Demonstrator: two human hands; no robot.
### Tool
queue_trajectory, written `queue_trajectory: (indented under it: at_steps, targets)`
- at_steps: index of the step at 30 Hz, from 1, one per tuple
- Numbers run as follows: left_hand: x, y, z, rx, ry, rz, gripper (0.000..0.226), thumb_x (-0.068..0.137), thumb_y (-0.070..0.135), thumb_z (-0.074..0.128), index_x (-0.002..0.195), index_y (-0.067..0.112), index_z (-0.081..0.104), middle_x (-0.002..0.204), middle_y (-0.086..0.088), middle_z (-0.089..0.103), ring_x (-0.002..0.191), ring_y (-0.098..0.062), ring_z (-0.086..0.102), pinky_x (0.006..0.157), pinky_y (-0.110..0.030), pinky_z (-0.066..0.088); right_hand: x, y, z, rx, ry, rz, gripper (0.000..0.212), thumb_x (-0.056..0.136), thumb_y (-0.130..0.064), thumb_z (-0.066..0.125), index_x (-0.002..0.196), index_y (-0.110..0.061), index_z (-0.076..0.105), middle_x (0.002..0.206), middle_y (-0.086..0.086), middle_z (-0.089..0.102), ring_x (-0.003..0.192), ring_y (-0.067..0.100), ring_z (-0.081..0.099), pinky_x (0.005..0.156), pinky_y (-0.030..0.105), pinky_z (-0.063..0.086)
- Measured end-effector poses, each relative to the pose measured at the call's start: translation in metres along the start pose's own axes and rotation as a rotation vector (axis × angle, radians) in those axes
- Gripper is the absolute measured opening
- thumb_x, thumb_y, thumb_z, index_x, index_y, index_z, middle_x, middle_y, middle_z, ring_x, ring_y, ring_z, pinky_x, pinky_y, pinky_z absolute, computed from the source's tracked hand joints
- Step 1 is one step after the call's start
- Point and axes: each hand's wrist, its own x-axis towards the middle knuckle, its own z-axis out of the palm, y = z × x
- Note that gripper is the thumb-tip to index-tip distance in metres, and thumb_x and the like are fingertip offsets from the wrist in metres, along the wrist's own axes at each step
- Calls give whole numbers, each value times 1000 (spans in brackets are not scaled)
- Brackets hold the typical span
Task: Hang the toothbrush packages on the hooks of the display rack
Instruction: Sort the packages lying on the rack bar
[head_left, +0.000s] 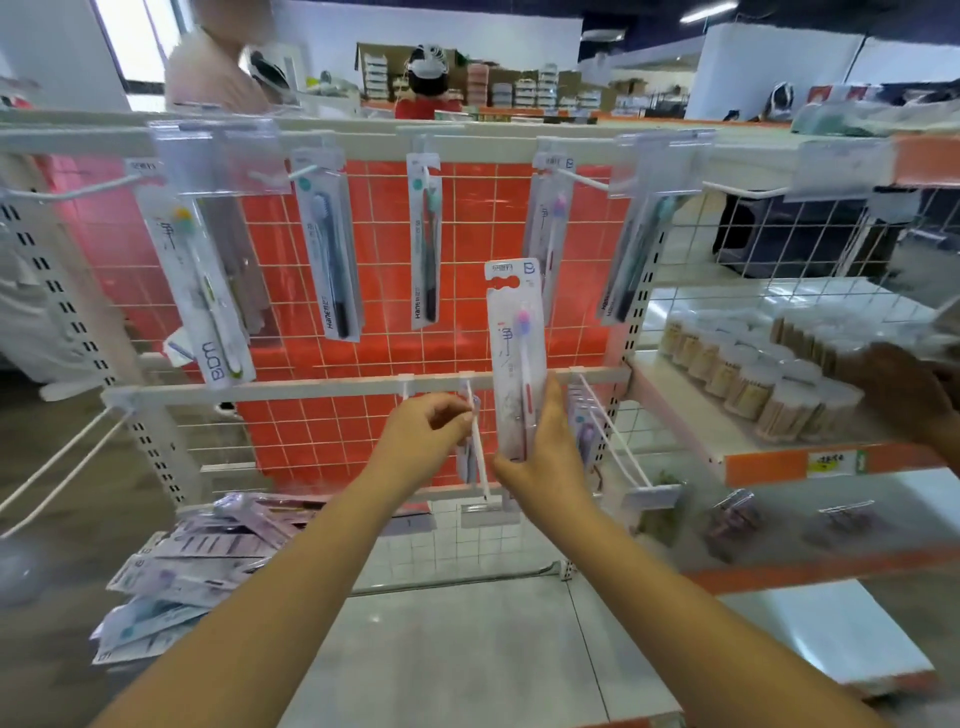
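Hands (545, 457) gripping flat glossy toothbrush package (517, 358), thin white hook (478, 441)

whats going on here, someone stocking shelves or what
A person is hanging toothbrush packages on a display rack. The right hand holds one package upright by its lower end, not yet on a hook. The left hand pinches the white hook on the lower bar. Five packages already hang along the top row, and a pile of packages waits on the shelf at lower left.
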Motion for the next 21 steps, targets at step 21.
queue_trajectory:
  at_steps: [21]
  targets:
    - [-112,-177,155,673,119,164,30,84,28,40,86,12,66,79,-6,68,75,-31,61,67,-37,49,-85,233,25,-54,65,-160,98,83,-12,67,149,-28,-3,128,-11,31,87,-3,38,66,6,45]
